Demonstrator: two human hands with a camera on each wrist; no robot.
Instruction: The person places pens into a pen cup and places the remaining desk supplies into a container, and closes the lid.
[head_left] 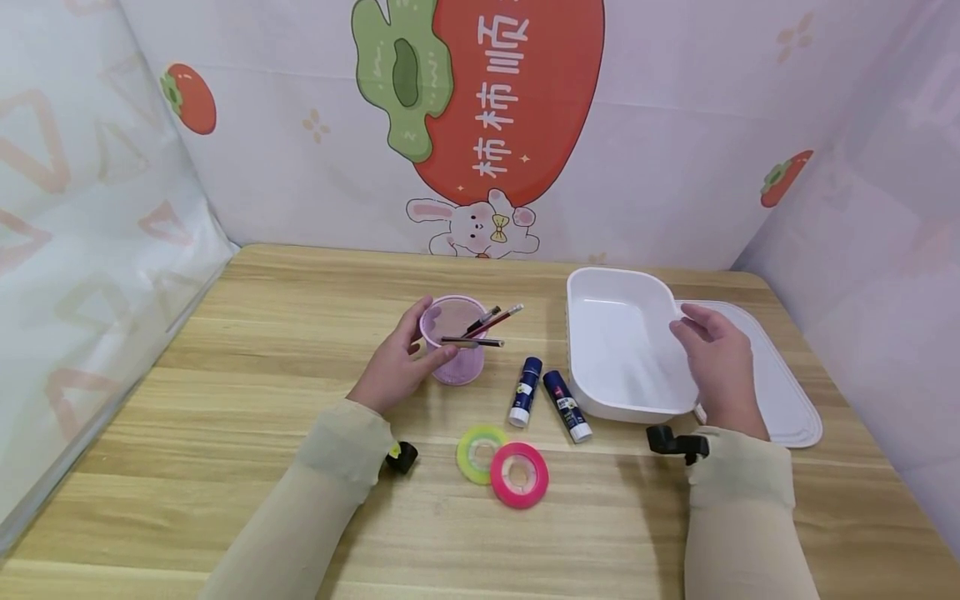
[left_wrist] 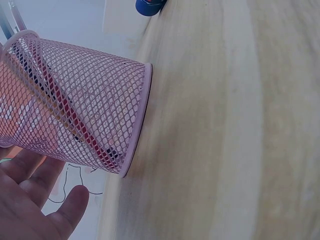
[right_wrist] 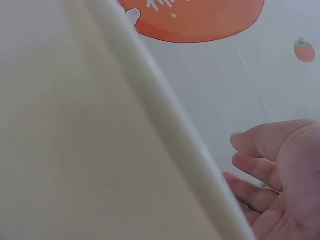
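Observation:
At the middle of the table stands a pink mesh pen cup (head_left: 459, 367) with several pencils and pens (head_left: 491, 321) leaning to the right in it. My left hand (head_left: 397, 358) holds the cup from its left side, thumb at the front and fingers toward the back. In the left wrist view the little finger (left_wrist: 75, 207) stays off the mesh. A white plastic box (head_left: 626, 350) without a cover stands to the right. Beside its right rim hovers my right hand (head_left: 720, 362), fingers loosely bent around nothing. The right wrist view shows the box wall (right_wrist: 115, 130) close up, left of the fingers.
Two blue glue sticks (head_left: 527, 392) lie between cup and box. Nearer me, a pink tape roll (head_left: 536, 475) overlaps a yellow-green tape roll (head_left: 467, 454). A flat white lid (head_left: 783, 392) lies right of the box, partly behind my right hand. A printed cloth (head_left: 300, 183) hangs behind the table.

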